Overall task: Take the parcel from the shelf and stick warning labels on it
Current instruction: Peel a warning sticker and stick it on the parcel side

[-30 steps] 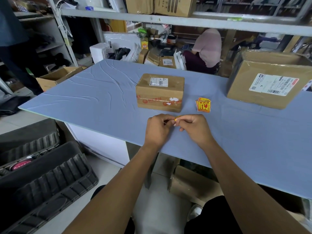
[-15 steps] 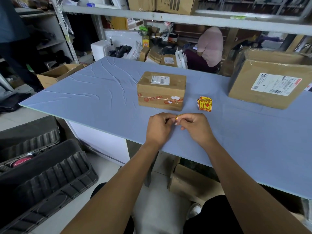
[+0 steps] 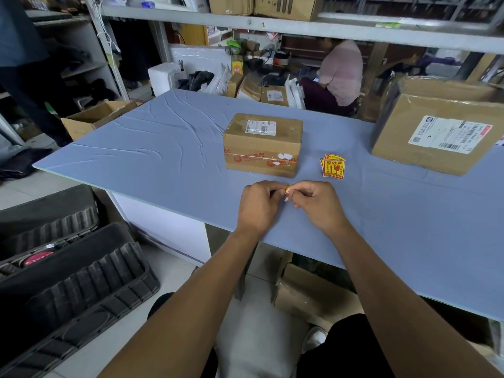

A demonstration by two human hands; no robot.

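A small brown parcel [image 3: 262, 144] with a white shipping label and red printed tape sits on the blue table [image 3: 163, 159], just beyond my hands. To its right lies a small stack of red-and-yellow warning labels [image 3: 332, 165]. My left hand [image 3: 257, 204] and my right hand [image 3: 317, 204] meet near the table's front edge, fingertips pinched together on one warning label [image 3: 287, 190]. Only a small yellow-red corner of that label shows between the fingers.
A larger cardboard box [image 3: 439, 133] with a shipping label stands at the right of the table. A shelf beam [image 3: 300, 28] runs overhead at the back. Black ribbed mats [image 3: 68, 282] lie on the floor at left, and an open carton [image 3: 95, 118] sits beyond the table's left corner.
Both hands have stayed together in the same spot on the label, with only slight finger shifts. The parcel and label stack have not moved.
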